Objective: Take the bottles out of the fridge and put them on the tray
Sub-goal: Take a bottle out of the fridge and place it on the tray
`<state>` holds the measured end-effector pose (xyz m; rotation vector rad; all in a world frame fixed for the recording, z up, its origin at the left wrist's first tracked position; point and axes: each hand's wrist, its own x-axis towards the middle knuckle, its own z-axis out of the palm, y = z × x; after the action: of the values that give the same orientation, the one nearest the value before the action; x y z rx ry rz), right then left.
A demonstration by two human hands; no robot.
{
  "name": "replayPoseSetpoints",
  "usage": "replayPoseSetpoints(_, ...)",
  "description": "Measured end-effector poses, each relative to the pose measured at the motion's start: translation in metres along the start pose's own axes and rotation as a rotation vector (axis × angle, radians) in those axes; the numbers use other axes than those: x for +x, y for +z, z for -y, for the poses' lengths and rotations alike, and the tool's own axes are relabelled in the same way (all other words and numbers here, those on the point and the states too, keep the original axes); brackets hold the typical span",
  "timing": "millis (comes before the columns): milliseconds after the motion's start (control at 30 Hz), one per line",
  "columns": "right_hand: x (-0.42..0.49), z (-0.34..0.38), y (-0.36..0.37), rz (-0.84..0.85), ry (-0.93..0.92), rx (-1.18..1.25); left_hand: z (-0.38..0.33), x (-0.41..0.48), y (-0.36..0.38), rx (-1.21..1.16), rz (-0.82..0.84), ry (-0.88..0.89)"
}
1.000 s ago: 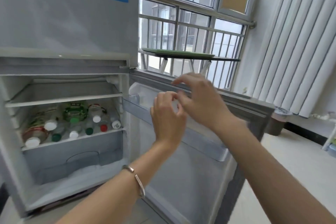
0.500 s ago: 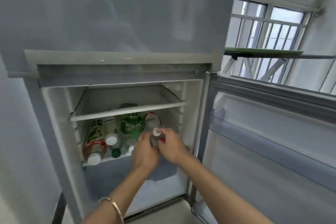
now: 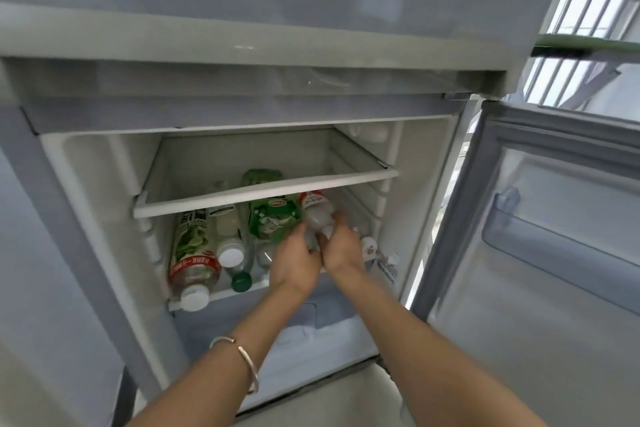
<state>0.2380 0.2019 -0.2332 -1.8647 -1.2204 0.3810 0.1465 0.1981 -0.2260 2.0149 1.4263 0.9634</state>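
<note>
Bottle: clear ribbed plastic, red-white label, lying on the fridge's lower shelf.
Hands: left hand and right hand both wrapped around it.
Neighbours: green-labelled bottle, white-capped bottle.
Fridge: smooth white liner.

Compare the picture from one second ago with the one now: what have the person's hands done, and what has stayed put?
Both hands moved from in front of the open door into the fridge. The left hand and right hand now close together around the red-labelled bottle on the lower shelf. The other bottles lie where they were; the door remains open.
</note>
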Motion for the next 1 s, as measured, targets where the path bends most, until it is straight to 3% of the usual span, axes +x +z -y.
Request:
replayPoseSetpoints(267, -0.033, 0.001, -0.044, -0.281, -0.244, 0.025, -0.017, -0.007, 0.002, -0.103, 0.084, 0.116)
replayPoseSetpoints(467, -0.068, 0.020, -0.120, -0.320, -0.499, -0.010, -0.069, -0.037, 0.004, -0.230, -0.008, 0.221)
replayPoseSetpoints(633, -0.087, 0.045, -0.183, -0.315, -0.708, -0.189, -0.111, -0.071, -0.015, -0.371, -0.030, 0.222)
replayPoseSetpoints(900, -0.136, 0.062, -0.259, -0.221, -0.566, 0.202, -0.198, -0.111, -0.056, -0.450, -0.214, 0.249)
replayPoseSetpoints(1000, -0.162, 0.055, -0.274, -0.195, -0.587, 0.138, -0.246, -0.114, -0.067, -0.404, -0.237, 0.268)
